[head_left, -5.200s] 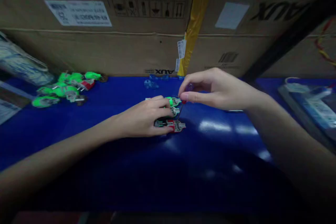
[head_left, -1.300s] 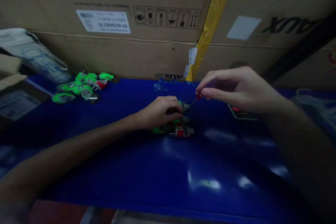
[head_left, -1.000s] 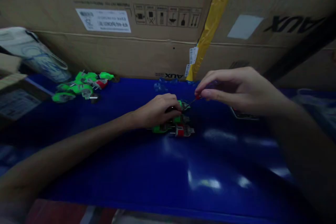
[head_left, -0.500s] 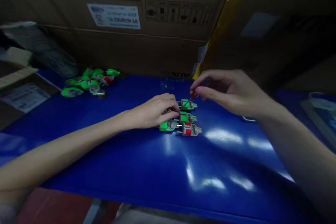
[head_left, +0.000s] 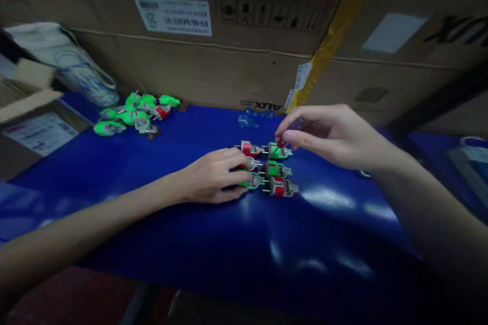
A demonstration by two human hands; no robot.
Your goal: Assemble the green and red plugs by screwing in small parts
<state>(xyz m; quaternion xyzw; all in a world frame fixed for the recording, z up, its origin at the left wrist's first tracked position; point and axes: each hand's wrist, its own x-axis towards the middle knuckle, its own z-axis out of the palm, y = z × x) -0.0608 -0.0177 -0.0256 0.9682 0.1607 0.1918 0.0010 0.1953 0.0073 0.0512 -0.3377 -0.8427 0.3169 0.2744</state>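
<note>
Two columns of electrical plugs with metal pins lie side by side on the blue table. My left hand point(head_left: 215, 175) rests over the left column, its fingers bent down on a green plug point(head_left: 254, 180) and a partly hidden plug point(head_left: 251, 163). A red plug point(head_left: 250, 149) lies beyond those fingers. My right hand point(head_left: 328, 134) pinches a thin screwdriver point(head_left: 280, 144) with a red end, most of its handle inside the hand. Its shaft slants down toward the middle green plug point(head_left: 278, 169) of the right column, between another green plug point(head_left: 281, 151) and a red plug point(head_left: 282, 188).
A pile of green and red plugs point(head_left: 139, 111) lies at the back left. Clear plastic pieces point(head_left: 247, 121) sit before large cardboard boxes point(head_left: 229, 71). An open carton point(head_left: 41, 127) and a patterned bottle bag point(head_left: 84, 71) stand at the left.
My left hand has shifted toward me and its fingers have spread, uncovering the far red plug. My right hand keeps the screwdriver near the middle plug. The camera view has moved slightly.
</note>
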